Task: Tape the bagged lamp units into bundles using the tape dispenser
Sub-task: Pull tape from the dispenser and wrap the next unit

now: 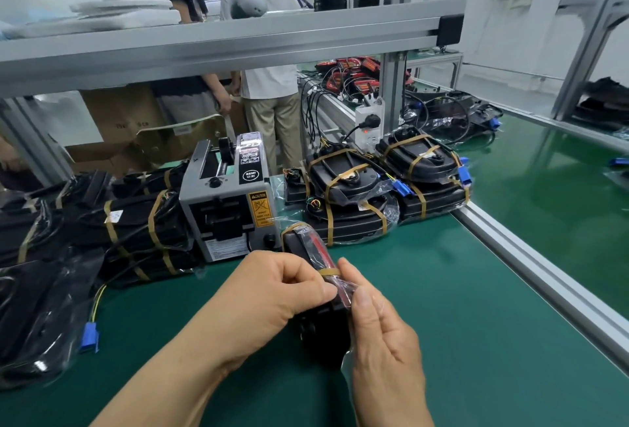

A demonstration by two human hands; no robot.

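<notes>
Above the green tabletop [459,307], fingers of our left hand [269,294] and right hand [384,338] pinch a bagged lamp unit [301,243] at its brown tape strip [329,271], just in front of the grey tape dispenser [226,212] labelled "CAUTION" and "SEMI".

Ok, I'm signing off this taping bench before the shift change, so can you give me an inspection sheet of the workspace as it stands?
Surface: green mat, aluminium rail along its right edge.
Job's things: tape dispenser at the mat's back; bagged lamp unit in hand, tape strip across it; taped bundles either side of the dispenser.
Clutter: loose bagged units heaped at left.
Grip: left hand and right hand both pinch the bagged lamp unit by the strip.
Cables: blue connector on a yellow lead lies on the mat; black leads hang by the power socket.
Surroundings: two people stand behind the aluminium frame, by cardboard boxes.
</notes>
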